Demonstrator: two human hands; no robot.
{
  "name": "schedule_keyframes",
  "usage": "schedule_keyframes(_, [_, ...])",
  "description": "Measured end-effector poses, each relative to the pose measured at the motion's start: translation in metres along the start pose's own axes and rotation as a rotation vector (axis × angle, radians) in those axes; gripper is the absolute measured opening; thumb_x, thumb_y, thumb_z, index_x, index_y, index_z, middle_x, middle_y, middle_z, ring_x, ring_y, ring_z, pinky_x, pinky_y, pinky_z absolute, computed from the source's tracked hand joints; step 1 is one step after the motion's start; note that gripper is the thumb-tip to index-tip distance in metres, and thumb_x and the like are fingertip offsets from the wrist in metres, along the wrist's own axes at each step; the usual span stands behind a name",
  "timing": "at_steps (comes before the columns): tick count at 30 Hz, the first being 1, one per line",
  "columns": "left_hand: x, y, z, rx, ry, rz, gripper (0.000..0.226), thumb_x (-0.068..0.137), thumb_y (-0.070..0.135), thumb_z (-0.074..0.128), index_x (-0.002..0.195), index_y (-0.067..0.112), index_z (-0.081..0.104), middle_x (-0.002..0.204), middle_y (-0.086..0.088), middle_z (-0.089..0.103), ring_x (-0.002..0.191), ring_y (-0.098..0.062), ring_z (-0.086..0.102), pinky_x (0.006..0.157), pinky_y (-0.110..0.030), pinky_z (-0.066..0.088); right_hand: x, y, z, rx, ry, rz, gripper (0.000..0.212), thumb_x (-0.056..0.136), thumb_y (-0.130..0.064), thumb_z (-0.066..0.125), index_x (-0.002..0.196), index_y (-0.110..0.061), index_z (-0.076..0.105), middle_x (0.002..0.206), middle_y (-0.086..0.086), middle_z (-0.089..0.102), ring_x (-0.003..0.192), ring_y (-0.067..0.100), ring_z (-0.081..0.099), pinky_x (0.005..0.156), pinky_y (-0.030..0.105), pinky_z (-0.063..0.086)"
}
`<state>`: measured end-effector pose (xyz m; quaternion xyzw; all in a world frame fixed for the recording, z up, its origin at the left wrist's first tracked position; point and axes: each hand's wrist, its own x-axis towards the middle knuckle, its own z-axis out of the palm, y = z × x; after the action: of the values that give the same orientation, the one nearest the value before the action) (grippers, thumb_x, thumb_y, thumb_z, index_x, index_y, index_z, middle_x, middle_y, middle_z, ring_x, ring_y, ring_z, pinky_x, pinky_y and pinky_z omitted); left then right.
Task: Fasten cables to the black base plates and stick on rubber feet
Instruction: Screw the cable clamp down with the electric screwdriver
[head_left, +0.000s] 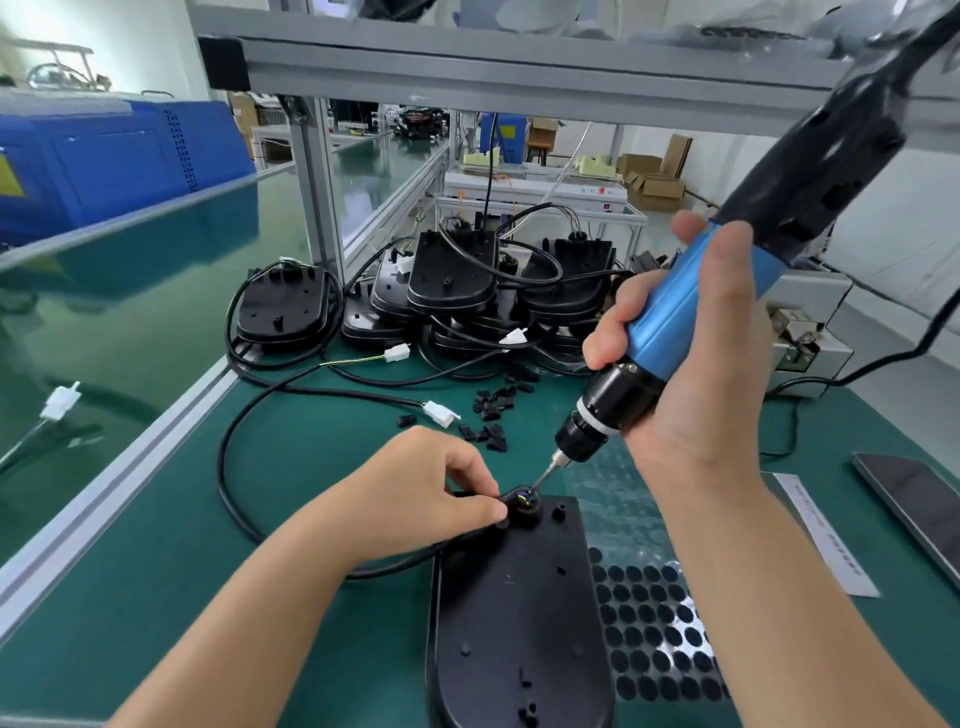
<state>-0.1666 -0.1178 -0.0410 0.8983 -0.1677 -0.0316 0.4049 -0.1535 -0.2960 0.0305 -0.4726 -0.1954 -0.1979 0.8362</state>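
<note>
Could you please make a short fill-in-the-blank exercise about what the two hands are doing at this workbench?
1. The right hand grips an electric screwdriver with a ____ body.
2. The left hand pinches the black ____ at the far end of the base plate.
3. The sheet of rubber feet lies to the ____ of that plate.
4. The screwdriver's tip points down at the plate's ____ end.

Missing words: blue; cable; right; far

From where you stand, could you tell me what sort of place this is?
Probably an electronics assembly line: an aluminium-framed bench with a green mat, piled black base plates with cables, and an electric screwdriver.
</note>
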Motion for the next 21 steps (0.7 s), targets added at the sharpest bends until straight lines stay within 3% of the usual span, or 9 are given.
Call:
schedule_keyframes(6, [0.009, -0.007, 0.000, -0.044, 0.007, -0.034, 0.007, 0.081, 0.023, 0.074, 0.074, 0.022, 0.074, 0.074, 0.010, 0.072, 0.066, 0.001, 0.063, 0.065, -0.011, 0.048, -0.007, 0.008, 0.003, -0.030, -0.024, -0.035, 0.041, 0.087, -0.046, 0.054, 0.114, -0.015, 0.049, 0.061, 0.002, 0.056, 0.043, 0.019, 0.050, 0.051, 0.027, 0.041])
schedule_keyframes(10, [0.016, -0.007, -0.002, 0.002, 0.010, -0.062, 0.013, 0.083, 0.025, 0.072, 0.070, 0.022, 0.072, 0.062, 0.013, 0.065, 0.055, 0.004, 0.054, 0.057, -0.008, 0.041, -0.011, 0.014, 0.009, -0.093, -0.017, -0.071, 0.034, 0.089, -0.046, 0.053, 0.110, -0.019, 0.051, 0.060, 0.000, 0.057, 0.043, 0.020, 0.050, 0.050, 0.029, 0.042])
schedule_keyframes(14, [0.014, -0.004, 0.000, 0.012, -0.030, -0.071, 0.013, 0.085, 0.025, 0.070, 0.073, 0.020, 0.072, 0.064, 0.011, 0.067, 0.056, 0.005, 0.054, 0.059, -0.008, 0.043, -0.010, 0.018, 0.013, -0.136, -0.016, -0.090, 0.029, 0.088, -0.046, 0.053, 0.103, -0.021, 0.050, 0.059, -0.001, 0.057, 0.043, 0.022, 0.050, 0.050, 0.030, 0.042])
schedule_keyframes(18, [0.007, -0.003, 0.006, -0.016, 0.047, -0.091, 0.018, 0.084, 0.026, 0.070, 0.066, 0.023, 0.069, 0.056, 0.015, 0.061, 0.051, 0.004, 0.051, 0.054, -0.007, 0.039, -0.007, 0.021, 0.008, -0.141, -0.032, -0.079, 0.034, 0.089, -0.046, 0.053, 0.111, -0.020, 0.052, 0.060, 0.000, 0.057, 0.043, 0.022, 0.050, 0.052, 0.030, 0.042])
schedule_keyframes(21, [0.001, -0.003, 0.014, -0.055, 0.112, -0.122, 0.021, 0.084, 0.029, 0.070, 0.063, 0.026, 0.066, 0.054, 0.015, 0.059, 0.050, 0.002, 0.049, 0.052, -0.009, 0.038, -0.002, 0.020, 0.005, -0.090, -0.090, -0.038, 0.053, 0.084, -0.056, 0.062, 0.116, -0.015, 0.050, 0.061, 0.001, 0.056, 0.043, 0.020, 0.050, 0.052, 0.027, 0.041])
